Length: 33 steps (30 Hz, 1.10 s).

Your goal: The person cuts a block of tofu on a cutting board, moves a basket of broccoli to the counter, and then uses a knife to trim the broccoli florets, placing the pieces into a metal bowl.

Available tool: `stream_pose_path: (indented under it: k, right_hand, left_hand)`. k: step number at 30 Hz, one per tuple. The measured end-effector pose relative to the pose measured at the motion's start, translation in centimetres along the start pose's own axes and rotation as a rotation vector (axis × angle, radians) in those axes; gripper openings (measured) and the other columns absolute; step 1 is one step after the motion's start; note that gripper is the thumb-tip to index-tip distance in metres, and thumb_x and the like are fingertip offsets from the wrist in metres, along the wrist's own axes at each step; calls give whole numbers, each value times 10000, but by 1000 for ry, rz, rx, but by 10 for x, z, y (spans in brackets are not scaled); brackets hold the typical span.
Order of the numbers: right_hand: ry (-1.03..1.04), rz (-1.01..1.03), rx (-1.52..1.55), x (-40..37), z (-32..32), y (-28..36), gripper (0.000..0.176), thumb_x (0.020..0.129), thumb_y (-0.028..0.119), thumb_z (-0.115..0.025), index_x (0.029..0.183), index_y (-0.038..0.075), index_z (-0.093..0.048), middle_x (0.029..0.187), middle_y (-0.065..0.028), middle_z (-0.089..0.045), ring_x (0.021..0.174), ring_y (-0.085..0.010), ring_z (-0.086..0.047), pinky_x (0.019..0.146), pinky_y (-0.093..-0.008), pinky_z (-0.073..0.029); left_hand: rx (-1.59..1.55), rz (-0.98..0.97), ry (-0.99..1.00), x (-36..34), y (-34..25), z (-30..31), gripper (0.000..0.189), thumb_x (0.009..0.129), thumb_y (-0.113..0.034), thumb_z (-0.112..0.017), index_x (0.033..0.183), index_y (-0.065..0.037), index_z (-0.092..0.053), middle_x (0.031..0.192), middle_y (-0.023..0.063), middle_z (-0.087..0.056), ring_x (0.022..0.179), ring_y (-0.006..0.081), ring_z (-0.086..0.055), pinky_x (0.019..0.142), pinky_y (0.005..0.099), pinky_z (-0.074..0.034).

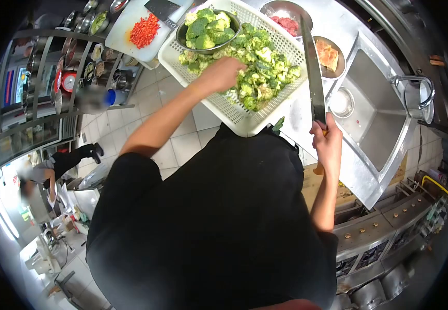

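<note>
My left hand (221,75) reaches into a white perforated plastic basket (257,126). Its curled fingers are down among cut broccoli pieces (257,95), so what they hold, if anything, is hidden. At the basket's upper left sits a metal bowl (208,50) of larger broccoli florets (206,33). My right hand (329,142) is closed around the handle of a long knife (314,77), whose blade points away from me, past the basket's right edge. A small green leaf (278,124) lies by the basket's near corner.
A white cutting board (118,39) carries chopped red pepper (144,31) and a cleaver (161,9). Beyond the knife stand a bowl of raw meat (286,23) and a bowl of yellowish-brown pieces (327,54). A steel sink (374,124) is at right. A person (51,170) bends in the background left.
</note>
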State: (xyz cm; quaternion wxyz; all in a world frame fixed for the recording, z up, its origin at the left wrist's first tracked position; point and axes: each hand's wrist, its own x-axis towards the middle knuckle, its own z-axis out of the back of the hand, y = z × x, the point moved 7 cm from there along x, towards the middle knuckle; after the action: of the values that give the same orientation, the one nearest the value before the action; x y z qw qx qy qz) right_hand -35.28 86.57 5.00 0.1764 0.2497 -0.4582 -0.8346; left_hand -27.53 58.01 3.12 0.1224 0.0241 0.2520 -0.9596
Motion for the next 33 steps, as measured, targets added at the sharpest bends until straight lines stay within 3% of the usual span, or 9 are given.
stream_pose_path:
  k: [4,6,9,11,14,18,25,31,33]
  right_hand:
    - [47,-117,47,-15,-1,-16,200,857,15,-546,1045,-51,-531,683,-109,-630,507,-93,-505,489,-237,-409]
    - [64,-126,72,-14,-6,-23,209,857,17,-548,1052,-55,-531,673,-98,-621,501,-86,-493,479,-234,-402]
    - [124,-131,51,-3,-10,-16,241,862,27,-551,1085,-60,-531,650,-78,-594,482,-76,-455,464,-241,-396]
    - [187,-58,45,4,-14,-7,277,863,32,-551,1125,-57,-529,651,-81,-596,485,-72,-455,465,-240,-396]
    - [203,7,-52,12,-12,12,262,860,36,-555,1104,-59,-538,688,-102,-628,549,-84,-516,532,-243,-432]
    - [234,12,-111,15,-13,23,268,864,42,-554,1109,-63,-533,749,-137,-660,621,-115,-576,598,-266,-467]
    - [213,-40,-26,0,-16,16,237,858,18,-544,1078,-68,-533,804,-170,-670,683,-147,-630,640,-275,-487]
    - [181,-53,-7,-3,-14,8,252,851,11,-539,1088,-75,-527,822,-200,-670,697,-173,-652,649,-285,-496]
    - [166,-53,-10,-3,-11,10,260,851,13,-541,1095,-76,-524,830,-206,-670,702,-176,-656,650,-286,-497]
  left_hand:
    - [-28,276,-178,-59,86,12,246,730,72,-540,928,-17,-654,924,173,-634,824,297,-619,733,340,-487]
    - [-21,345,-249,-70,92,30,251,722,76,-548,930,-19,-652,936,163,-633,835,292,-617,729,333,-485]
    - [-74,342,-305,-69,85,44,271,720,75,-547,957,-13,-643,1002,139,-625,868,305,-605,752,346,-484]
    - [185,64,-332,-61,70,34,290,718,63,-556,986,-12,-637,1045,116,-616,896,329,-591,786,373,-479]
    - [149,-30,-248,-50,47,16,336,707,69,-537,1017,-20,-632,1079,106,-609,964,336,-567,832,395,-464]
    - [161,-31,-41,-37,39,-17,474,646,128,-499,1074,-40,-614,1149,98,-591,1053,314,-542,891,393,-453]
    - [226,-66,-21,-34,45,-14,496,666,80,-609,1135,-81,-593,1155,82,-565,1116,281,-502,948,401,-404]
    - [335,-156,14,-34,24,-31,411,683,30,-658,1071,-100,-615,1031,15,-578,924,242,-543,807,362,-424]
    - [-87,-31,2,-27,33,-21,362,690,50,-645,1019,-101,-632,960,34,-585,844,171,-544,743,319,-445]
